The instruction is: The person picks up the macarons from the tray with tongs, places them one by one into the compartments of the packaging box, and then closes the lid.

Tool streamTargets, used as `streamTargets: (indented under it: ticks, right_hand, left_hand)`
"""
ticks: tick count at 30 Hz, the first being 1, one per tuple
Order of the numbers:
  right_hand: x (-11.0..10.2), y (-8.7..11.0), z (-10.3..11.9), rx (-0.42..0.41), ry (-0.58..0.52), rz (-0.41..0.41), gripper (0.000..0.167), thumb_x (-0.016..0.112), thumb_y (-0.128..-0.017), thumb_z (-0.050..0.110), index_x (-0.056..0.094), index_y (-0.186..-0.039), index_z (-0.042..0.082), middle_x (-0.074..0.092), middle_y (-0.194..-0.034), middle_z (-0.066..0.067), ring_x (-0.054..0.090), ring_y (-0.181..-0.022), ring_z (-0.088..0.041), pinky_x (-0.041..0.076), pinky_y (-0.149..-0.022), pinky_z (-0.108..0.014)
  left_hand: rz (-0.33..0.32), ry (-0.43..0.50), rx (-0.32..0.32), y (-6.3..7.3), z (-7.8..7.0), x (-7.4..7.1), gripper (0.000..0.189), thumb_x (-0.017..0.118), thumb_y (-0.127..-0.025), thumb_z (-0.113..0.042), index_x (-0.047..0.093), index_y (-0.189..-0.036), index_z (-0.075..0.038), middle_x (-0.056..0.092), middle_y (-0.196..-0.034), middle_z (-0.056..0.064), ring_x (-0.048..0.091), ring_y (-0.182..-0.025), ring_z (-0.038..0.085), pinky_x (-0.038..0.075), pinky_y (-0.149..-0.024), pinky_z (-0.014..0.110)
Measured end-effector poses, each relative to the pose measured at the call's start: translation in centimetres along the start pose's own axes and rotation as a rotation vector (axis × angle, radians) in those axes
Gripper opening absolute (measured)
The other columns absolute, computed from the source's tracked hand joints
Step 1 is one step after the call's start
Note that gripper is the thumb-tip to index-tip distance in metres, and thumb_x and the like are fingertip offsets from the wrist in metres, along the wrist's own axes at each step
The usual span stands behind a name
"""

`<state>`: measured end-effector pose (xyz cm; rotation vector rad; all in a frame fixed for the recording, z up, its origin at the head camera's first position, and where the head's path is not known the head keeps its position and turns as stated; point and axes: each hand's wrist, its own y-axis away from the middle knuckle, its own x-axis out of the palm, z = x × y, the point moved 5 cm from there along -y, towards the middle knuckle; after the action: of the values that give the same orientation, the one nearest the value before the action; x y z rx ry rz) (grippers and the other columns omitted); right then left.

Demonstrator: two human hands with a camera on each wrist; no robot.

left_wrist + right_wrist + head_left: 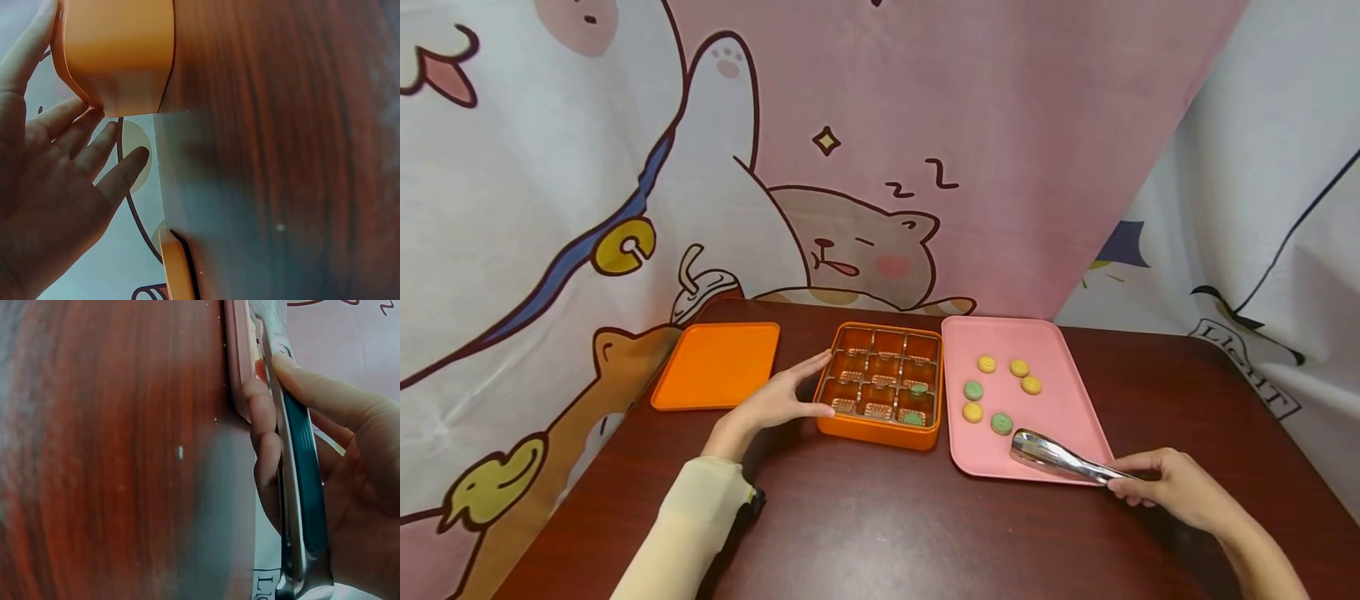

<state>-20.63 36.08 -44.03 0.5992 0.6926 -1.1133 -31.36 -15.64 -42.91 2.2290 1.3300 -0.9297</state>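
Observation:
My right hand [1172,483] grips a pair of metal tongs [1060,457], thumb on one arm and fingers curled round the other; a dark green grip [306,475] shows in the right wrist view. The tongs' head hangs over the near part of a pink tray [1060,417]. On that tray lie several yellow cookies [987,364] and two green cookies [1002,423]. My left hand [782,398] rests with spread fingers against the left side of an orange box [876,432] divided into compartments. Green cookies [913,418] sit in two compartments at its right.
An orange lid-like tray [718,365] lies left of the box on the dark wooden table [880,525]. A printed curtain [1000,167] hangs behind and along both sides of the table. The pink tray stands right beside the box.

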Motion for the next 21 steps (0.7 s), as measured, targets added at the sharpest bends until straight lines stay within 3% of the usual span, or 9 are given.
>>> streamTargets:
  ticks: [11, 21]
  right_hand:
    - [0.2, -0.3, 0.2, 0.109, -0.001, -0.083, 0.029, 0.072, -0.092, 0.022, 0.075, -0.108, -0.002, 0.073, -0.077, 0.003, 0.062, -0.064, 0.001, 0.053, -0.056, -0.024]
    - [-0.4, -0.6, 1.4, 0.115, 0.042, -0.236, 0.028, 0.075, -0.089, 0.022, 0.076, -0.109, 0.001, 0.071, -0.069, 0.004, 0.059, -0.059, 0.0, 0.05, -0.052, -0.024]
  left_hand:
    - [0.002, -0.017, -0.006, 0.0, 0.2, 0.1, 0.095, 0.079, -0.084, -0.04, 0.027, -0.159, -0.014, 0.022, -0.167, 0.01, 0.025, -0.152, 0.037, 0.026, -0.117, 0.065]
    - [-0.001, -0.022, -0.008, 0.1, 0.0, 0.0, 0.094, 0.079, -0.084, -0.037, 0.027, -0.159, -0.015, 0.021, -0.167, 0.007, 0.024, -0.152, 0.035, 0.026, -0.118, 0.063]
